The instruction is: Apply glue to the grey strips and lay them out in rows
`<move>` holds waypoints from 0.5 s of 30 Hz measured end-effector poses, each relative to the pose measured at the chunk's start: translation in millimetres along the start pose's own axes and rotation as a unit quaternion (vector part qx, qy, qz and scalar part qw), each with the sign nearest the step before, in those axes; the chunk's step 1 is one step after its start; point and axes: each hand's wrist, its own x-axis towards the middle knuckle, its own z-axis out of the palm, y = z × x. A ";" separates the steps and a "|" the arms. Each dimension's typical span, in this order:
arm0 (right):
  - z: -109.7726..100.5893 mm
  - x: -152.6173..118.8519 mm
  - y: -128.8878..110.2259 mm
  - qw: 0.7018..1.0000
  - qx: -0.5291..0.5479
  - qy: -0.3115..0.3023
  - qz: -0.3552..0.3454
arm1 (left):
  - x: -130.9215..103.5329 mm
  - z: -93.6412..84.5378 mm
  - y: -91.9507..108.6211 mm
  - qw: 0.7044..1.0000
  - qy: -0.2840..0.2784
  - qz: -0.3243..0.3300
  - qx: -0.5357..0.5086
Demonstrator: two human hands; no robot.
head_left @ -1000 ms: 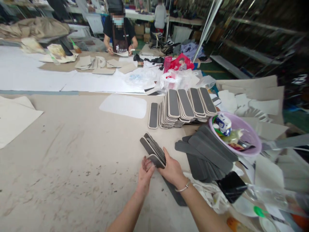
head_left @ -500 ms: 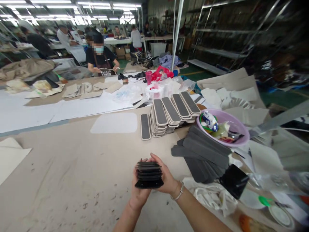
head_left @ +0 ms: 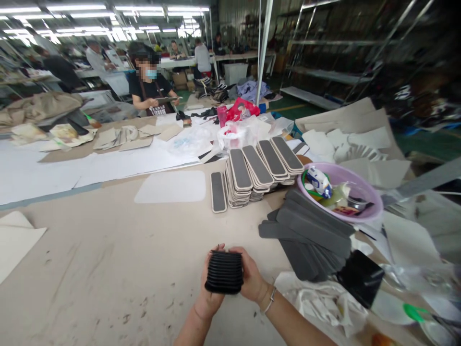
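Observation:
A stack of black strip-like pieces (head_left: pixel 224 273) is held end-on over the near part of the table. My left hand (head_left: pixel 209 293) is closed around its left side, and my right hand (head_left: pixel 253 281), with a bracelet at the wrist, grips its right side. Most of the fingers are hidden behind the stack. Beyond it stand several piles of grey panels with pale rims (head_left: pixel 240 169), and one narrow rimmed panel (head_left: pixel 218 192) lies at their left. To the right, loose dark grey strips (head_left: pixel 306 230) are spread in an overlapping heap.
A purple basin (head_left: pixel 374 211) with odds and ends stands at the right. Below it lie a black square piece (head_left: pixel 361 278) and a crumpled white bag (head_left: pixel 324 302). A white sheet (head_left: pixel 171 187) lies on the table (head_left: pixel 90 250). A masked co-worker (head_left: pixel 151 89) handles a piece across the table.
The stack has come slightly lower and tilted, and its edges now look evenly lined up where they were uneven before. Both hands stay around it.

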 end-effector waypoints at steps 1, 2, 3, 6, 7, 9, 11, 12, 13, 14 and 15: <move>2.4 2.4 -1.3 1.000 0.011 -0.005 -0.015 | 2.4 -5.5 -0.3 0.999 -0.008 0.018 0.028; 4.7 4.9 -3.3 0.999 0.024 -0.009 -0.024 | 4.5 -11.0 -0.9 0.998 -0.014 0.035 0.051; 7.0 7.8 -5.9 0.999 0.038 -0.009 -0.023 | 6.5 -15.8 -1.9 0.997 -0.016 0.047 0.064; 13.3 20.7 -15.6 0.997 0.078 -0.003 0.016 | 13.2 -23.3 -6.2 0.996 0.002 0.049 0.072; 15.0 26.9 -18.9 0.995 0.097 -0.001 0.033 | 16.1 -23.1 -7.1 0.997 0.011 0.034 0.065; 17.2 41.9 -25.3 0.989 0.135 -0.003 0.061 | 24.0 -19.9 -5.5 0.999 0.024 -0.006 0.046; 17.5 59.3 -30.7 0.985 0.150 0.000 0.082 | 35.3 -14.5 2.2 0.999 0.019 -0.039 0.023; 17.0 68.1 -32.7 0.985 0.148 0.004 0.089 | 42.5 -11.6 8.2 0.999 0.011 -0.046 0.011; 16.1 76.7 -34.2 0.986 0.143 0.010 0.090 | 50.7 -8.9 15.1 0.999 0.000 -0.047 0.001; 14.8 84.8 -35.0 0.987 0.138 0.016 0.085 | 59.9 -6.6 22.4 0.999 -0.009 -0.043 -0.004; 13.3 92.3 -34.9 0.987 0.138 0.022 0.079 | 69.9 -4.6 29.5 0.999 -0.013 -0.038 -0.004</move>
